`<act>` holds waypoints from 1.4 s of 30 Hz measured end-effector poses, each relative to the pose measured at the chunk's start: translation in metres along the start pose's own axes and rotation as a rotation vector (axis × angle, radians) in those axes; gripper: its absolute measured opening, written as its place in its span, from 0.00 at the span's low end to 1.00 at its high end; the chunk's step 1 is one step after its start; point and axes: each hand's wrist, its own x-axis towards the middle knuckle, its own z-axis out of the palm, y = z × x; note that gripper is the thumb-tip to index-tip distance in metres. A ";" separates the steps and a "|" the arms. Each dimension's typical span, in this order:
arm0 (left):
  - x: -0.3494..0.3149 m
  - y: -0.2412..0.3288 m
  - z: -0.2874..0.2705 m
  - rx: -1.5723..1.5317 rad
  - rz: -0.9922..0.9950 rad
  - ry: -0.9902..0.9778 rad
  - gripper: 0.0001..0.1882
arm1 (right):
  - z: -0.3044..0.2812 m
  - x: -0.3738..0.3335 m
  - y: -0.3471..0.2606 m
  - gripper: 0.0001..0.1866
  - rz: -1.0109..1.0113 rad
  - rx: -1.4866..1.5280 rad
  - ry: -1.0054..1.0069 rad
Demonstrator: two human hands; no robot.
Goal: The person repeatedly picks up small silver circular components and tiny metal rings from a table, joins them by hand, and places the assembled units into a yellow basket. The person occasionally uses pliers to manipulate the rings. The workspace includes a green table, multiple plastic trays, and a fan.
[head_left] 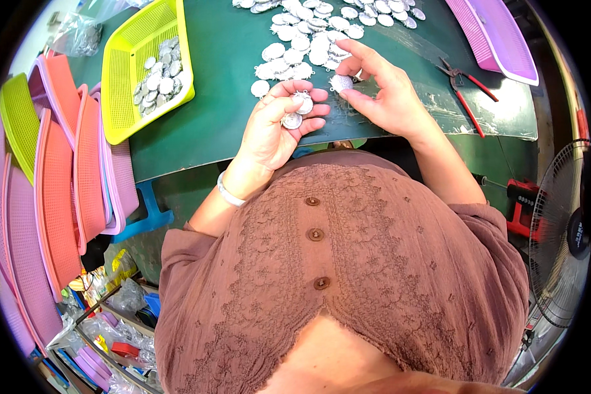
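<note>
Left hand (272, 117): palm turned inward, fingers curled around at least two silver pendants (292, 121), the thumb lying over them; a pale bracelet (229, 191) circles the wrist.
Right hand (386, 94): thumb and fingertips drawn narrow on a single silver pendant (339, 83), index finger extended above it; whether that pendant is clear of the tabletop, I cannot tell.
Pendant heap (301, 43): round silver pieces, some with small loops at the rim, spread over the green tabletop (210, 125) beyond both hands; one stray pendant (260, 88) lies at its near left edge.
Yellow-green basket (113, 98): left of the heap, tilted in view, with more silver pendants (157, 85) inside.
Pliers (467, 109): red-handled, handles spread, on the tabletop right of the right hand.
Lavender basket (499, 39): at the table's far right.
Stacked baskets (59, 203): coral, purple and green, left of the table.
Fan (577, 233): wire-caged, at the right.
</note>
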 end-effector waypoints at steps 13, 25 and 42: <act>-0.002 0.001 0.003 0.027 -0.026 -0.028 0.14 | 0.007 0.000 -0.004 0.32 0.063 0.312 0.020; -0.002 0.000 0.004 0.031 -0.036 -0.037 0.10 | 0.009 0.000 -0.008 0.28 0.151 0.542 0.007; -0.005 -0.003 0.015 0.217 0.014 0.125 0.09 | 0.013 0.000 -0.017 0.21 0.648 1.112 -0.026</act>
